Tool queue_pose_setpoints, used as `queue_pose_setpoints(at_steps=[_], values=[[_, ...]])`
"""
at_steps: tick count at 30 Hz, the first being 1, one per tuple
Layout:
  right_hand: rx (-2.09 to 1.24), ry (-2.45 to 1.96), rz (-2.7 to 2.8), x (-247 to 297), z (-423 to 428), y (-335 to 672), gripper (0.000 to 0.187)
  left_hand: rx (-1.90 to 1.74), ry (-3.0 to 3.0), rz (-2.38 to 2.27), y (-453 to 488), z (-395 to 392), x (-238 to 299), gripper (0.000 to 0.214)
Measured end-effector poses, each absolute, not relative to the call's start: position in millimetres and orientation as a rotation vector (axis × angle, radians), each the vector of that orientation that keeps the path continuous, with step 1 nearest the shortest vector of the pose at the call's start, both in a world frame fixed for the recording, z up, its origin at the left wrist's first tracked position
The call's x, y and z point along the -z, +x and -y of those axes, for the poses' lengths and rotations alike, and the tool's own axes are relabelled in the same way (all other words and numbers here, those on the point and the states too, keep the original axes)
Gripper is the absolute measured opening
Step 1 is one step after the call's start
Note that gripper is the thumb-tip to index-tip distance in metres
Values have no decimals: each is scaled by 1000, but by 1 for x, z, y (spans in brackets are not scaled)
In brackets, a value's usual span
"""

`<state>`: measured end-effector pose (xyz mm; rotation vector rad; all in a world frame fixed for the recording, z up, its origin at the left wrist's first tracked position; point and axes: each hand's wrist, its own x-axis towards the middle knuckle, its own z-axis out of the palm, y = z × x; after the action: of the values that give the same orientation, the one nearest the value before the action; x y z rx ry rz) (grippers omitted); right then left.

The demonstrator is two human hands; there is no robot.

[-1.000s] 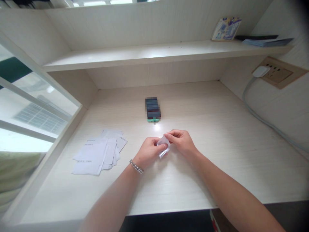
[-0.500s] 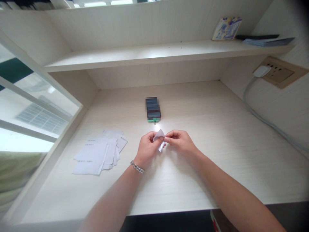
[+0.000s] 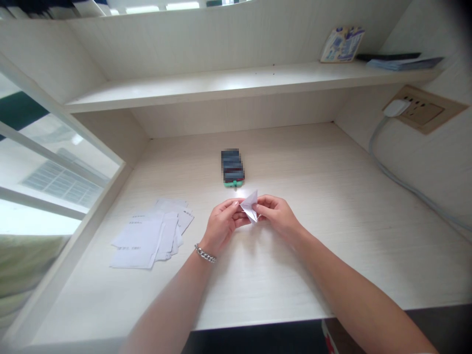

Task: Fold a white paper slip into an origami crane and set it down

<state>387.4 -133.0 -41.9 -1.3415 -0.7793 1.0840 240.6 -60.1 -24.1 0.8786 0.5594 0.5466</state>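
Note:
Between my hands is a small folded piece of white paper [image 3: 250,206], with pointed corners and a few visible creases. My right hand [image 3: 276,212] pinches its right side between thumb and fingers. From the left, my left hand [image 3: 225,219] meets the paper's left point at the thumb and fingertips; some of its fingers reach behind and under the paper. A chain bracelet [image 3: 205,253] circles my left wrist. Just beyond the hands lies a dark, pixelated phone-like object [image 3: 232,166] with a green near end.
Loose white paper sheets [image 3: 142,236] lie piled on the desk [image 3: 295,162] to the left. A shelf [image 3: 206,88] runs across the back, holding a small box [image 3: 342,45] and flat items. On the right wall, a cable [image 3: 391,174] hangs from a plug in the socket plate [image 3: 426,110].
The folded paper has turned and shifted slightly right, showing wider pointed flaps. My left thumb has moved off its face toward the left point, and the left hand has opened somewhat.

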Motion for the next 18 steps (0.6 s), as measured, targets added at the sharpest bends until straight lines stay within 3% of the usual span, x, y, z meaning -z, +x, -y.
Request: queue_pose_setpoints(at_steps=[12, 18], values=[[-1001, -1347, 829, 39, 134, 384, 24, -555, 985, -565, 242, 62, 28, 35], [-891, -1412, 899, 41, 135, 381, 16, -542, 1067, -565, 243, 64, 33, 33]])
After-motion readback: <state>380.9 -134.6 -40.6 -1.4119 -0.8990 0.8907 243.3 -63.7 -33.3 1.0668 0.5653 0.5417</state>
